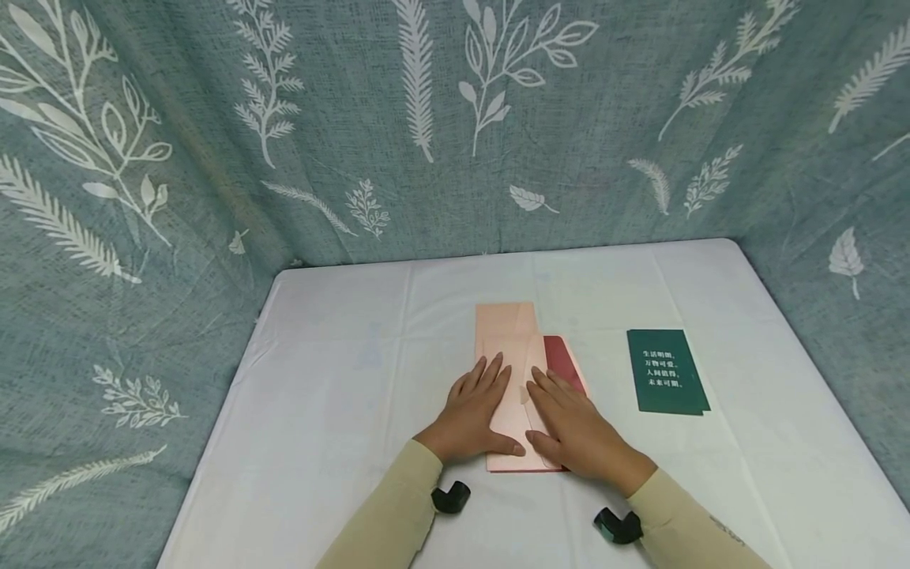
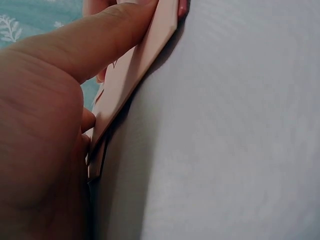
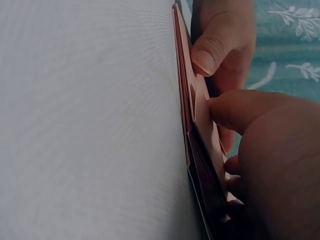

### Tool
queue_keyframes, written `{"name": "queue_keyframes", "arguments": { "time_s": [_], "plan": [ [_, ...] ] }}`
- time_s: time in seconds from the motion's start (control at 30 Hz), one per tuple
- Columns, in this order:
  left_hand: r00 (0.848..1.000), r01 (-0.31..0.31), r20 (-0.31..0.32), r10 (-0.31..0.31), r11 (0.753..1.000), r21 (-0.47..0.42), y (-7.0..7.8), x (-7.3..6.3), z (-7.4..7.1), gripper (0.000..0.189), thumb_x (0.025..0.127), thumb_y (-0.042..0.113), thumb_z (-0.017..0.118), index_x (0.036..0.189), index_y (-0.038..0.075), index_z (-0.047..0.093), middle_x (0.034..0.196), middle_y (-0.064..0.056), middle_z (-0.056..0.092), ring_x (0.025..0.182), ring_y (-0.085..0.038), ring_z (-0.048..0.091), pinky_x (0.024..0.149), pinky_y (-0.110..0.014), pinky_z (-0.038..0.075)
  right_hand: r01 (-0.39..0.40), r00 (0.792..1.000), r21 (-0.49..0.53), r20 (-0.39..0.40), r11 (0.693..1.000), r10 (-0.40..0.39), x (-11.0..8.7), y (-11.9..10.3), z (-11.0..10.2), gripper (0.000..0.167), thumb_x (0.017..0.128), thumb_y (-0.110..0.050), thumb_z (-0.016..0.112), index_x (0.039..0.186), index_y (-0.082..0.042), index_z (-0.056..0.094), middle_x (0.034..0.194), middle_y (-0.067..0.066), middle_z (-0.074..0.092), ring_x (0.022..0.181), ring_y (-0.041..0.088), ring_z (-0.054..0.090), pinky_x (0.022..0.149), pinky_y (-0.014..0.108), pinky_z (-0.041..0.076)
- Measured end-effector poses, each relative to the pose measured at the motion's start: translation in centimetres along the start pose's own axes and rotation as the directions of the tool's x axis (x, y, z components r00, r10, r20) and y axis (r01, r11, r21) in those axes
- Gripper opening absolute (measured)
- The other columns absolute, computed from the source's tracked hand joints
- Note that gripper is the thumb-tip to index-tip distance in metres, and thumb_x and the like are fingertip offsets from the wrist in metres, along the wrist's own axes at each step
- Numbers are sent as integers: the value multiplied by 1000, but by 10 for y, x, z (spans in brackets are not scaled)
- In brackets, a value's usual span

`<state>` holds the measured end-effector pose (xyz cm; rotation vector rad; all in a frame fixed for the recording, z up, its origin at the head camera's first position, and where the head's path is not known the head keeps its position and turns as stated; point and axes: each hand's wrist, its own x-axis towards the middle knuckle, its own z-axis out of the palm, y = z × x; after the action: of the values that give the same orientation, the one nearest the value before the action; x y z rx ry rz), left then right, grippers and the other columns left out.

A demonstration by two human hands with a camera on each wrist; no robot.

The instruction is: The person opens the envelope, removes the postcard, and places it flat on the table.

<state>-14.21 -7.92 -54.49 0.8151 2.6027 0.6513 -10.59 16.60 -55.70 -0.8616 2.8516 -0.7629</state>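
Pale pink folded paper pieces, which look like envelopes (image 1: pixel 515 348), lie stacked on the white table. A red piece (image 1: pixel 562 363) shows from under their right side. My left hand (image 1: pixel 475 415) presses flat on the left part of the stack, fingers spread forward and thumb across the near end. On the right part, my right hand (image 1: pixel 579 427) rests with straight fingers, its thumb toward the left one. In the left wrist view the left thumb lies on the pink paper (image 2: pixel 135 70). The right wrist view shows the layered edge of pink and red sheets.
Two overlapping dark green cards (image 1: pixel 664 371) with white writing lie to the right of the stack. A white cloth covers the table (image 1: pixel 355 356). Blue-green curtains (image 1: pixel 441 205) with white leaf patterns stand around its back and sides.
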Motion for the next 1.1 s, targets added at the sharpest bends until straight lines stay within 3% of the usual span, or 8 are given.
{"name": "queue_keyframes", "arguments": {
  "time_s": [0.6, 1.1],
  "plan": [
    [1000, -2, 7, 2, 1000, -9, 0, -1, 0, 128, 87, 69, 83, 176, 11, 10, 181, -3, -8, 164, -24, -14, 128, -55, 4, -50, 999, 106, 25, 993, 48, 0, -1, -5, 72, 104, -30, 67, 163, 4, 43, 176, 17, 27, 163, 37, 19, 125, 64, 21],
    [1000, 1, -1, -1, 1000, -19, 0, 1, 1, 128, 87, 69, 83, 176, 11, 12, 182, -3, -7, 165, -26, -12, 128, -55, 5, -64, 998, 163, 32, 985, 60, 0, 2, -12, 75, 103, -27, 67, 167, 0, 40, 177, 13, 26, 162, 36, 22, 124, 61, 25]
  ]
}}
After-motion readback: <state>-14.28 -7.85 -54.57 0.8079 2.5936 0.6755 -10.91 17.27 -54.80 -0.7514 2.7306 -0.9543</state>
